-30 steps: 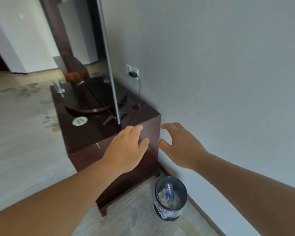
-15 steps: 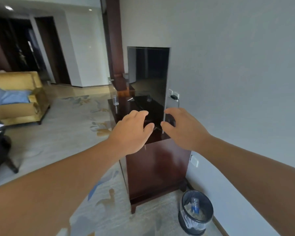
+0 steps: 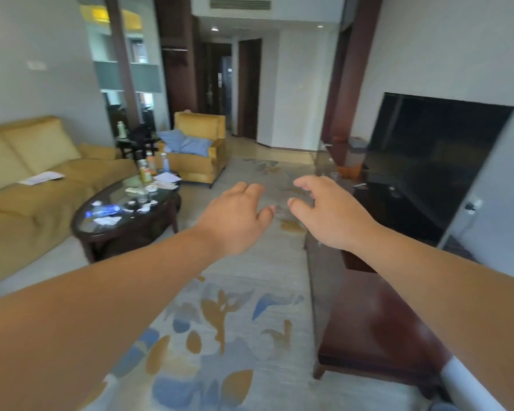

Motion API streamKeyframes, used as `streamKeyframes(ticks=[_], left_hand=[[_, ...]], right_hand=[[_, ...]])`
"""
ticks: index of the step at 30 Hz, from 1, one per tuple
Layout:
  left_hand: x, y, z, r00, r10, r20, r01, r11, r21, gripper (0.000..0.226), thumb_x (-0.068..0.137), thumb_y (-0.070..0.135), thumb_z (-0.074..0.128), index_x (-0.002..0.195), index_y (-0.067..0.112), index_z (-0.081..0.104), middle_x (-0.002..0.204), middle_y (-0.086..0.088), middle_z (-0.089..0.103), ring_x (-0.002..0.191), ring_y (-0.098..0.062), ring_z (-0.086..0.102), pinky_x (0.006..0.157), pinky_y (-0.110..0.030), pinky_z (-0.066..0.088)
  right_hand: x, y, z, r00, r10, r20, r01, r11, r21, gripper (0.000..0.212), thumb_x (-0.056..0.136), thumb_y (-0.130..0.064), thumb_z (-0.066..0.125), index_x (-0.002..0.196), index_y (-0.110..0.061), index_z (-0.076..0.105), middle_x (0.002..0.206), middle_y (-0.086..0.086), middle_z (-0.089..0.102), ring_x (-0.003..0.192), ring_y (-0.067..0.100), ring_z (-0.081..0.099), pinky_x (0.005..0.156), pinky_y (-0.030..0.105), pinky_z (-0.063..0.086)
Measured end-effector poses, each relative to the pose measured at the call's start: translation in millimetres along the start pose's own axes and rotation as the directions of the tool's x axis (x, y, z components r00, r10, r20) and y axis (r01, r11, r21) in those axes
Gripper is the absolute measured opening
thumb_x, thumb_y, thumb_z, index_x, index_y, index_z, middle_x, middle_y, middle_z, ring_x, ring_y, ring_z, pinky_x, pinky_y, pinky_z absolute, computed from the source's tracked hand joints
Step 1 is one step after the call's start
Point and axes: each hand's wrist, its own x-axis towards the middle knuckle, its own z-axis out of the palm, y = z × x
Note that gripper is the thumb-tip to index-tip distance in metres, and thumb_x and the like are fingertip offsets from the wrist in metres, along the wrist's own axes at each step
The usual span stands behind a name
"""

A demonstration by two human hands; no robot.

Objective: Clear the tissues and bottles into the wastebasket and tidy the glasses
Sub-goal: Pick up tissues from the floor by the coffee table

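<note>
My left hand (image 3: 235, 218) and my right hand (image 3: 330, 215) are stretched out in front of me over the carpet, fingers loosely curled, holding nothing. At the left stands an oval glass coffee table (image 3: 161, 209). On it lie a plastic bottle (image 3: 103, 209) on its side, crumpled white tissues (image 3: 107, 221), several upright bottles (image 3: 150, 169) at its far end and a drinking glass (image 3: 143, 196). Another glass (image 3: 335, 176) stands on the dark TV cabinet (image 3: 377, 315) at the right. The wastebasket shows only as a blurred rim (image 3: 441, 407) at the bottom right.
A yellow sofa (image 3: 27, 185) runs along the left wall, with papers (image 3: 42, 178) on its seat. A yellow armchair (image 3: 199, 149) with blue cushions stands beyond the table. A television (image 3: 433, 155) sits on the cabinet. Patterned carpet (image 3: 220, 336) stretches between table and cabinet.
The view has swung left, away from the cabinet and wastebasket, and now looks down the room to the coffee table. Both hands stay raised and hold nothing.
</note>
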Motion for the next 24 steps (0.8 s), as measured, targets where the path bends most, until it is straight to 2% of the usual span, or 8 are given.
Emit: streamKeyframes(ticks=[7,11,14,18,24], left_hand=[[-14.8,-85.4,-39.7,0.959,-0.26,-0.115,0.273,0.956,0.108,0.048,0.098,0.043,0.04,0.14,0.019,0.039,0.136,-0.009,0.046,0.127,-0.028,0.042,0.101,-0.036,0.037],[-27.3,-122.7,-51.2,0.89,-0.42,-0.176,0.444,0.886,0.132,0.048,0.098,0.043,0.04,0.14,0.021,0.038,0.136,-0.007,0.046,0.127,-0.027,0.043,0.102,-0.038,0.038],[-40.6,-149.3,-54.4,0.834,-0.515,-0.197,0.546,0.823,0.159,0.05,0.098,0.046,0.038,0.142,0.023,0.034,0.14,-0.005,0.045,0.128,-0.026,0.043,0.102,-0.04,0.038],[-57.2,-186.1,-61.4,0.778,-0.595,-0.201,0.627,0.758,0.18,0.051,0.097,0.048,0.037,0.143,0.025,0.032,0.138,-0.004,0.045,0.126,-0.025,0.044,0.101,-0.041,0.039],[-79.3,-268.8,-82.6,0.71,-0.667,-0.227,0.704,0.683,0.195,0.052,0.098,0.047,0.036,0.144,0.024,0.031,0.137,-0.004,0.045,0.124,-0.024,0.045,0.1,-0.04,0.041]], right_hand=[[73.3,-59.7,58.7,0.972,-0.222,0.075,0.21,0.968,0.139,0.046,0.093,-0.04,0.052,0.135,-0.021,0.05,0.138,0.001,0.05,0.121,0.019,0.053,0.102,0.034,0.041],[101.4,-81.0,95.3,0.935,-0.331,0.128,0.297,0.927,0.229,0.046,0.091,-0.042,0.054,0.133,-0.022,0.052,0.136,0.001,0.051,0.118,0.02,0.055,0.101,0.039,0.044],[118.2,-99.4,124.3,0.9,-0.398,0.179,0.339,0.896,0.286,0.045,0.092,-0.038,0.055,0.133,-0.021,0.053,0.136,0.0,0.053,0.12,0.018,0.053,0.102,0.037,0.042],[134.6,-132.9,161.5,0.859,-0.451,0.243,0.363,0.87,0.334,0.046,0.09,-0.043,0.052,0.133,-0.026,0.051,0.136,-0.003,0.053,0.117,0.016,0.055,0.1,0.041,0.045],[164.6,-202.9,224.8,0.795,-0.531,0.292,0.409,0.826,0.389,0.046,0.092,-0.043,0.051,0.136,-0.027,0.049,0.14,-0.005,0.049,0.122,0.015,0.052,0.102,0.039,0.043]])
